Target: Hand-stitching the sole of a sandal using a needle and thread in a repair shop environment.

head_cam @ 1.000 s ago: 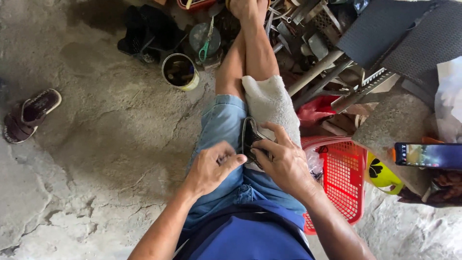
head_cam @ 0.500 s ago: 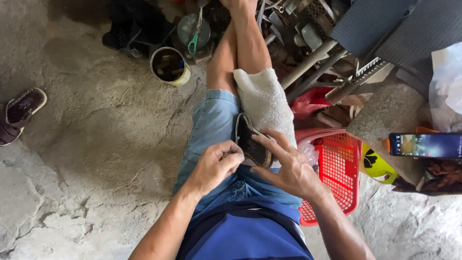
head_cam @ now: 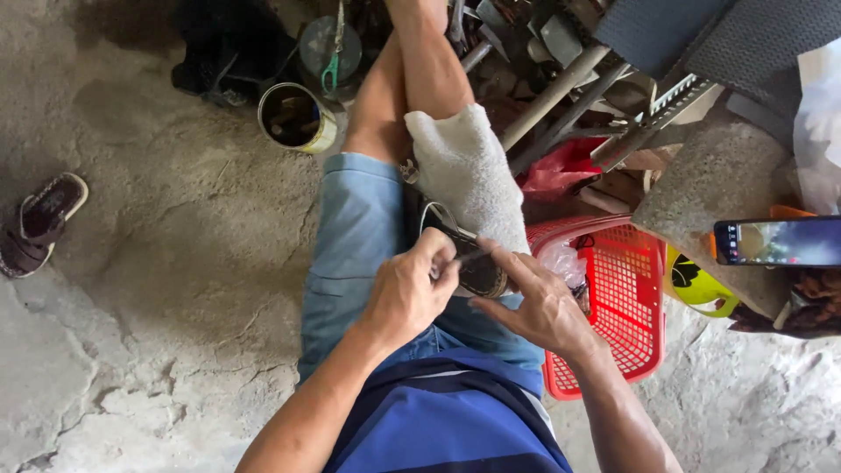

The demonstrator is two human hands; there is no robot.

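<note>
Seated worker seen from above, reading left to right. A brown sandal (head_cam: 39,223) lies alone on the concrete floor (head_cam: 149,289) at nine o'clock, well apart from the work. An open tin can (head_cam: 296,118) stands at eleven o'clock, just beside your left knee, within reach.

Your left hand (head_cam: 405,298) is closed, its fingertips pinched together on a thin dark tool (head_cam: 469,257) whose exact kind cannot be told; the tool's tip touches the dark shoe (head_cam: 469,258) at centre. The shoe rests across your thighs, on blue shorts (head_cam: 355,241), so the lap apparently serves as the worktop. A pale cloth (head_cam: 464,171) drapes your right leg at twelve o'clock from the shoe, its lower edge tucked against the shoe, probably as padding.

Your right hand (head_cam: 541,308) lies at four o'clock from the shoe, fingers spread and pressed on its near rim, steadying it. Thus the shoe sits between both hands, touching each.

A red plastic basket (head_cam: 631,307) stands at three o'clock, just beside your right thigh. A phone (head_cam: 778,242) rests on a stone block (head_cam: 710,188) at the far right.
</note>
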